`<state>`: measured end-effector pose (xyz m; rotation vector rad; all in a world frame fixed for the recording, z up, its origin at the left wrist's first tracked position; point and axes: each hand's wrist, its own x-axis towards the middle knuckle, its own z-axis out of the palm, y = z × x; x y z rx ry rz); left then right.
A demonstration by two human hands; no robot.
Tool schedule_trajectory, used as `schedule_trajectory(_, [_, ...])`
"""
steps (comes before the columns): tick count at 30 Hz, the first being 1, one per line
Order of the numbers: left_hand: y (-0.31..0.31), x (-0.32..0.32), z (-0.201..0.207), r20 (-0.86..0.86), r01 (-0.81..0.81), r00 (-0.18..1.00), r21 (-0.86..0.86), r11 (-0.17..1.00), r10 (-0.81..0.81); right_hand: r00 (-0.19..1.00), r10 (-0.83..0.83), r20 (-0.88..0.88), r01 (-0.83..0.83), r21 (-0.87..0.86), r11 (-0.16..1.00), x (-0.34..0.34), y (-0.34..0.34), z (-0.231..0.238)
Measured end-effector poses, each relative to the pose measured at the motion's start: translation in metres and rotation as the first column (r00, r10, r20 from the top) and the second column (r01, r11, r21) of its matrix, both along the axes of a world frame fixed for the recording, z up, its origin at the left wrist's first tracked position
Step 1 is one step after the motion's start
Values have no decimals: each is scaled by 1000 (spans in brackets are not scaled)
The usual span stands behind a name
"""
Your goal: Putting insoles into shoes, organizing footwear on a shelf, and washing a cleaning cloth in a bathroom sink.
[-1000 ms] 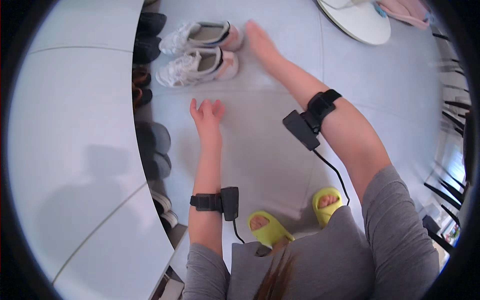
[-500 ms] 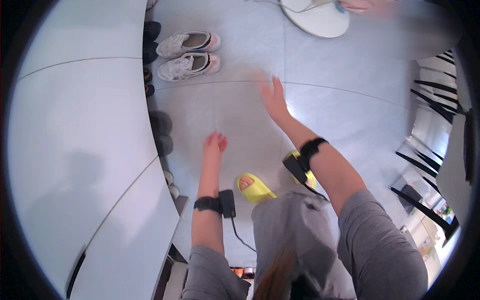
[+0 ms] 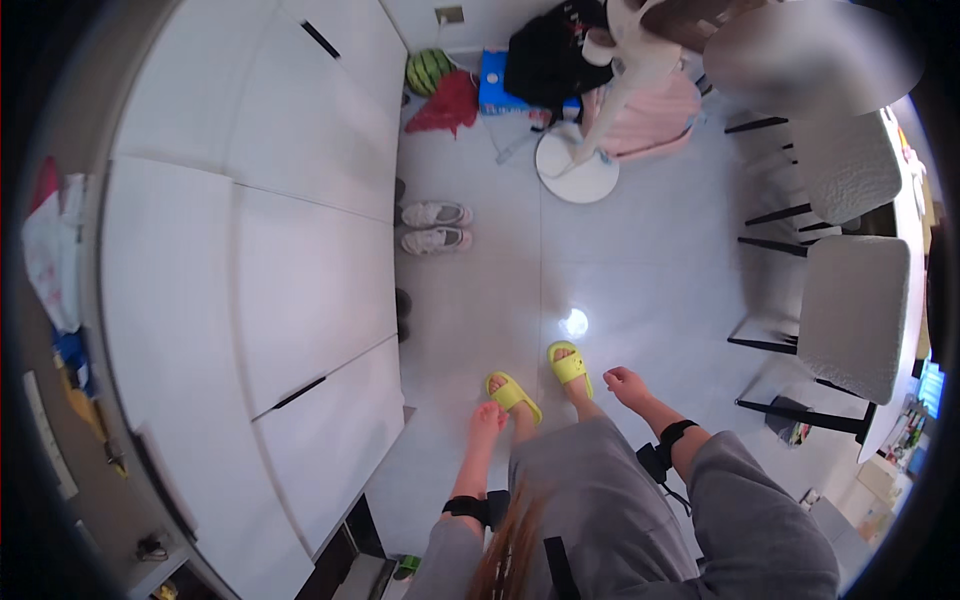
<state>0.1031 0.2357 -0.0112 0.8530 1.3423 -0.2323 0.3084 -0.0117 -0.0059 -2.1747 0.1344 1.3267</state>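
My left hand [image 3: 487,418] hangs low beside my left foot, its fingers loosely bent and slightly apart, with nothing seen in it. To the right, my right hand [image 3: 627,387] is held beside the other foot. Its fingers are curled in, and no object shows in them. Both hands are in the air, touching nothing that I can see. Yellow-green slides [image 3: 569,366] are on my feet. A pair of white sneakers [image 3: 437,241] stands on the floor ahead, next to the cabinet.
A tall white cabinet [image 3: 310,270] fills the left side. Far ahead are a watermelon [image 3: 431,72], a red bag [image 3: 447,105], a blue box [image 3: 495,85], a black bag [image 3: 548,55], a pink bag [image 3: 655,120] and a round white stand base [image 3: 577,180]. Pale chairs [image 3: 850,310] line the right.
Both hands have dropped back toward my body, the right one from farther out. The view has lifted and now takes in the far wall, the bags and more of the chairs.
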Motion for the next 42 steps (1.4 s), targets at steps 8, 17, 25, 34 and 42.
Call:
schedule_trajectory(8, [-13,39,91,66,98,992,99,990,-105,995,66,68,-73,103,992,22,22,66])
schedule_trajectory(17, [12,57,158,183,233,949,139,962,-256,944,-260,201,224,187,957,35,-26,154])
schedule_trajectory(25, [-20,125,154,176,622,765,49,782,-619,689,-706,166,648,297,702,-43,-139,207])
schedule_trajectory(34, [-183,220,187,209,936,269,174,307,-940,-136,-983,122,973,201,-109,-301,-291,180])
schedule_trajectory(42, [-457,279,201,388,918,-72,386,91,-919,-559,-828,37,827,92,-555,-482,-382,179])
